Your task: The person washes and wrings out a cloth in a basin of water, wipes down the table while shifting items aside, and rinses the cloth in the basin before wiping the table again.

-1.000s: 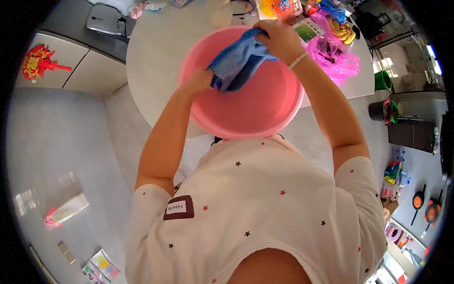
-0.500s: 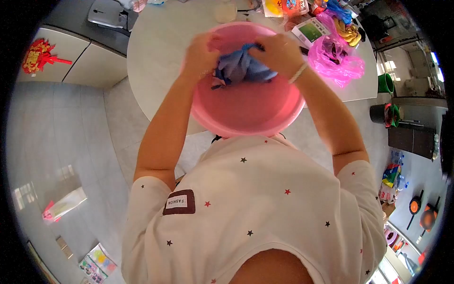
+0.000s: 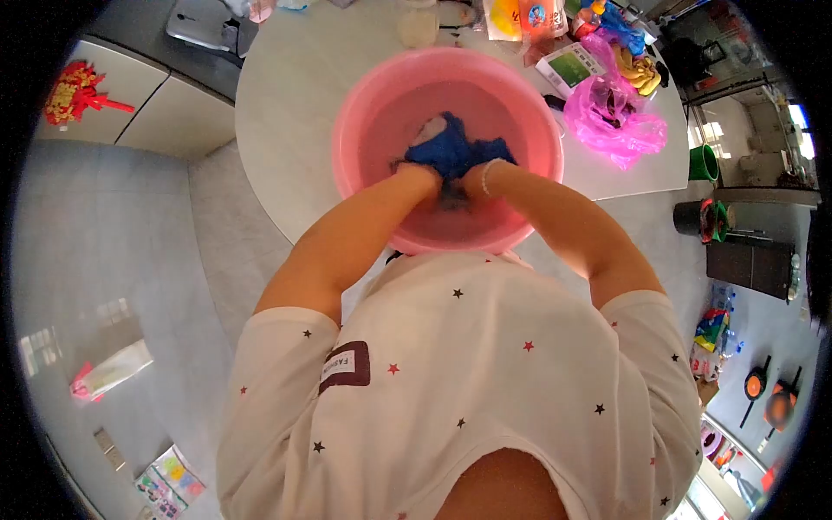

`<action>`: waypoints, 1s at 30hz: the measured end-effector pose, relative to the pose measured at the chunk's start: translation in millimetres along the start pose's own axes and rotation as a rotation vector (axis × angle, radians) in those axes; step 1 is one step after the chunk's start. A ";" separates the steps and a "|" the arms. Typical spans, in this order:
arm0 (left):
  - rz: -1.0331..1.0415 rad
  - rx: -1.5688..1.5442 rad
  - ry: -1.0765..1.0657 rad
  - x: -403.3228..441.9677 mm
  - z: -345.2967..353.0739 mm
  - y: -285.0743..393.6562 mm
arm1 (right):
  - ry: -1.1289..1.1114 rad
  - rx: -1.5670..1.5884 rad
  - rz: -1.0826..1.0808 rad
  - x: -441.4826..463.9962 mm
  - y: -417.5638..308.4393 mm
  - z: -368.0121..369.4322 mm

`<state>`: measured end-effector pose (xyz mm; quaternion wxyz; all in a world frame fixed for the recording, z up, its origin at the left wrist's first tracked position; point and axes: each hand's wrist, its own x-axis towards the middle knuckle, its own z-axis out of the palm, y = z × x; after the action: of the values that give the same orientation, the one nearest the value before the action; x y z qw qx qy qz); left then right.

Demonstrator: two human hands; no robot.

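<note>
A wet, dark blue cloth (image 3: pixel 451 149) with a pale patch on its left side lies bunched in a pink basin (image 3: pixel 348 130) of water. My left hand (image 3: pixel 419 178) grips the near left part of the cloth, low in the basin. Close beside it, my right hand (image 3: pixel 477 179) grips the near right part, with a light bracelet round the wrist. Cloth and water hide most of the fingers on both hands.
The basin stands at the near edge of a pale round table (image 3: pixel 282 113). To the right are a pink plastic bag (image 3: pixel 607 121), a white-and-green box (image 3: pixel 569 68) and bananas (image 3: pixel 640 71). Snack packets (image 3: pixel 520 19) and a cup (image 3: pixel 418 28) stand behind the basin.
Both hands have come down and nearer to me, from holding the cloth up over the basin to pressing it into the water. The cloth, lifted and gathered before, now lies lower.
</note>
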<state>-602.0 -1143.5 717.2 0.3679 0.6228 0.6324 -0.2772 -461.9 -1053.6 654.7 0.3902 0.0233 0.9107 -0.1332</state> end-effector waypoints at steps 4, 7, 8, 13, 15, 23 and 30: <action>0.083 -0.019 -0.206 -34.1 -12.0 -6.0 | -0.091 0.095 -0.078 -71.5 -42.3 -56.7; 0.140 0.008 -0.185 -47.3 -11.0 -25.2 | 0.001 0.148 -0.114 -75.4 -23.5 -54.1; 0.151 0.037 -0.053 -49.1 -7.1 -38.7 | 0.099 0.187 0.074 -81.6 -16.9 -53.4; 0.193 -0.542 0.637 -122.8 -33.2 -69.5 | 1.086 0.303 0.167 -167.6 -12.9 -88.3; 0.239 -0.508 0.905 -156.8 -59.1 -67.7 | 1.031 0.442 0.286 -196.7 -19.3 -117.0; 0.246 -0.753 1.302 -227.9 -111.1 -56.4 | 1.676 0.754 0.048 -256.1 -43.3 -187.5; 0.369 -0.842 1.276 -175.5 -102.1 -60.7 | 1.378 0.261 0.504 -208.6 -13.6 -158.3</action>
<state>-682.6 -1167.6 911.7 0.1787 0.5646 0.6598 0.4626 -430.6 -1012.6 911.8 -0.2565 0.3557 0.8929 -0.1021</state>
